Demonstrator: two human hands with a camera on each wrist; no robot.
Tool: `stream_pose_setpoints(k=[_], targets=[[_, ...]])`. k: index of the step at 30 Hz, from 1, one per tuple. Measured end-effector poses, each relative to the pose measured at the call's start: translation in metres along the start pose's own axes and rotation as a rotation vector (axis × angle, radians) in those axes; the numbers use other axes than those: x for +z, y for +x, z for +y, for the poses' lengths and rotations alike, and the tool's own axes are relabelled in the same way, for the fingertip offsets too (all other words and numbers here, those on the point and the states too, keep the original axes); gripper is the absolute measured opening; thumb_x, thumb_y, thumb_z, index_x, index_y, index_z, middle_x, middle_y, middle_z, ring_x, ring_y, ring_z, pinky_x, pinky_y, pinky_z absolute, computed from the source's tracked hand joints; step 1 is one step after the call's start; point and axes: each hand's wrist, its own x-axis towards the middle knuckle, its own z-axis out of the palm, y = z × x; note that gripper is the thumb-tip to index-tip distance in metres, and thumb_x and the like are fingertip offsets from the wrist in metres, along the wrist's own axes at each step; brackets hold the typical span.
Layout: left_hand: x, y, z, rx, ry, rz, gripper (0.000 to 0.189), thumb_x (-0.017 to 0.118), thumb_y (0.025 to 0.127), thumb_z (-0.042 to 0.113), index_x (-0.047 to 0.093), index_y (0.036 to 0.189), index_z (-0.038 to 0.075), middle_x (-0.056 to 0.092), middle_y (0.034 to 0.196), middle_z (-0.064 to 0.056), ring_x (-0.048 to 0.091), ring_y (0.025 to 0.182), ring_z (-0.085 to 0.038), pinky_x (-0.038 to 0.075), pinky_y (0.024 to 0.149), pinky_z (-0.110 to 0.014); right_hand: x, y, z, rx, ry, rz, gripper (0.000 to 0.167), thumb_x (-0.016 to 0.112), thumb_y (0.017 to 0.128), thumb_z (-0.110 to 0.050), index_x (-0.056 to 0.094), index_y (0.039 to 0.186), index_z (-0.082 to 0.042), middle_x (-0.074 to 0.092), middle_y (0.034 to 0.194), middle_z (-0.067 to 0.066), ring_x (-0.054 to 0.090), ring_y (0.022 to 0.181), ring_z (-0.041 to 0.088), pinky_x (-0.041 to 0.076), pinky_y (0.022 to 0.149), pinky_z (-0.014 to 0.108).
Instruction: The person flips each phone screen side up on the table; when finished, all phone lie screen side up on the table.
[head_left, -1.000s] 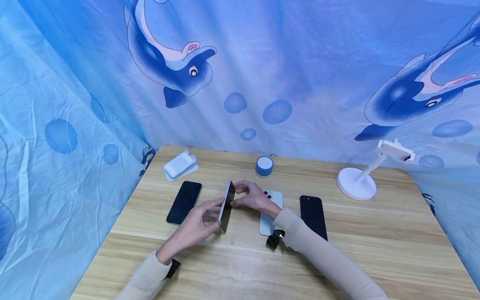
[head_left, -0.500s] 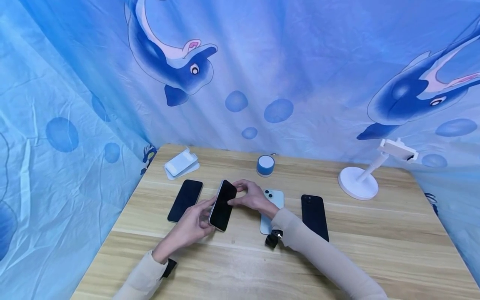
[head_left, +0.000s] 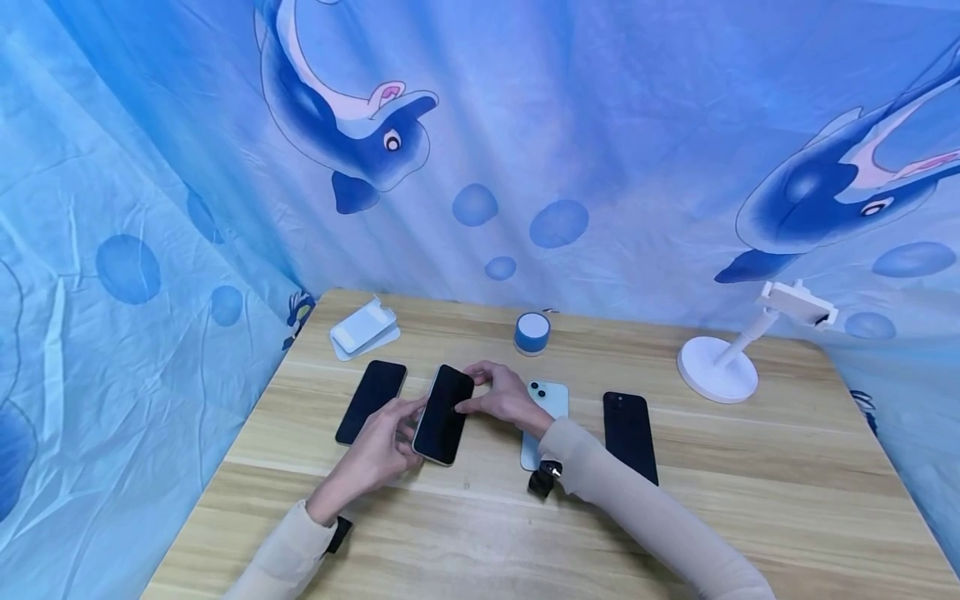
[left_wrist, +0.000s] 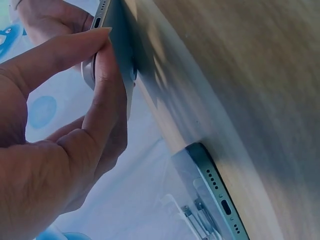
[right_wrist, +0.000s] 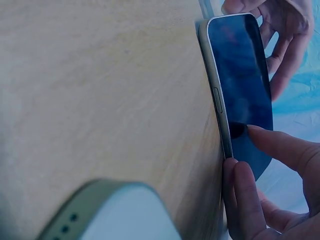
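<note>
Both hands hold a smartphone (head_left: 442, 417), black screen up, slightly tilted close over the table. My left hand (head_left: 378, 446) pinches its near left corner, beside the charging port, with thumb and finger meeting at the edge in the left wrist view. At the far right side my right hand (head_left: 502, 394) holds it, thumb on the screen and fingers at the edge, as the right wrist view shows (right_wrist: 270, 185). A second phone (head_left: 370, 400) lies screen up to the left. A pale phone (head_left: 553, 398) lies back up under my right wrist, partly covered by it.
Right of the pale phone lies a black phone (head_left: 628, 433), partly behind the right sleeve. A blue and white round item (head_left: 532, 334) stands at the back. White flat pieces (head_left: 363, 329) lie back left; a white phone stand (head_left: 717, 369) is back right. Printed curtains surround the table (head_left: 787, 500).
The phone was nearly on edge between my hands; it has tipped to the left until its screen faces up. My left hand has shifted slightly left and lower with it.
</note>
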Motion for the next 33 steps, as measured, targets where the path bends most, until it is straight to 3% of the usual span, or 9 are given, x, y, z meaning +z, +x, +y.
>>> stream_pose_setpoints(k=[4, 11, 18, 22, 29, 33], targets=[[0.001, 0.000, -0.001, 0.002, 0.028, 0.020, 0.077, 0.072, 0.066, -0.018, 0.060, 0.140, -0.005, 0.067, 0.106, -0.011, 0.065, 0.084, -0.016, 0.054, 0.070, -0.023, 0.000, 0.000, -0.002, 0.006, -0.015, 0.000, 0.060, 0.096, 0.073, -0.021, 0.071, 0.127, -0.015, 0.069, 0.123, 0.010, 0.061, 0.113, 0.026, 0.050, 0.101, 0.044], [0.004, 0.003, -0.004, -0.060, -0.008, 0.020, 0.082, 0.078, 0.059, -0.018, 0.060, 0.138, -0.006, 0.065, 0.099, -0.012, 0.064, 0.082, -0.018, 0.053, 0.062, -0.020, 0.001, 0.000, -0.003, 0.002, -0.031, -0.005, 0.059, 0.095, 0.073, -0.021, 0.071, 0.127, -0.016, 0.068, 0.121, 0.010, 0.060, 0.113, 0.027, 0.049, 0.101, 0.044], [0.003, 0.007, -0.005, -0.045, 0.036, 0.014, 0.082, 0.077, 0.058, -0.017, 0.059, 0.137, -0.007, 0.065, 0.096, -0.010, 0.066, 0.082, -0.019, 0.052, 0.067, -0.021, 0.000, 0.002, -0.003, -0.006, -0.055, -0.007, 0.057, 0.095, 0.074, -0.023, 0.071, 0.126, -0.017, 0.067, 0.120, 0.008, 0.059, 0.111, 0.026, 0.049, 0.100, 0.044], [0.002, 0.009, -0.005, -0.050, 0.033, -0.007, 0.082, 0.078, 0.058, -0.017, 0.058, 0.137, -0.007, 0.065, 0.096, -0.010, 0.065, 0.082, -0.018, 0.053, 0.068, -0.022, -0.001, 0.002, -0.002, -0.008, -0.060, -0.011, 0.058, 0.094, 0.075, -0.022, 0.071, 0.127, -0.016, 0.067, 0.120, 0.008, 0.059, 0.110, 0.025, 0.050, 0.100, 0.044], [0.001, 0.010, -0.003, -0.144, -0.005, -0.087, 0.088, 0.081, 0.058, -0.015, 0.057, 0.141, -0.003, 0.065, 0.099, -0.008, 0.062, 0.082, -0.017, 0.051, 0.071, -0.024, -0.004, 0.001, -0.004, 0.014, -0.072, -0.023, 0.056, 0.093, 0.076, -0.022, 0.071, 0.127, -0.017, 0.066, 0.121, 0.008, 0.058, 0.109, 0.024, 0.051, 0.099, 0.044], [0.001, 0.011, -0.004, -0.170, 0.001, -0.093, 0.089, 0.082, 0.058, -0.015, 0.057, 0.142, -0.001, 0.066, 0.100, -0.007, 0.063, 0.083, -0.016, 0.050, 0.073, -0.024, -0.004, 0.000, -0.005, 0.020, -0.070, -0.020, 0.056, 0.094, 0.075, -0.021, 0.071, 0.126, -0.016, 0.066, 0.120, 0.009, 0.058, 0.107, 0.025, 0.051, 0.099, 0.045]])
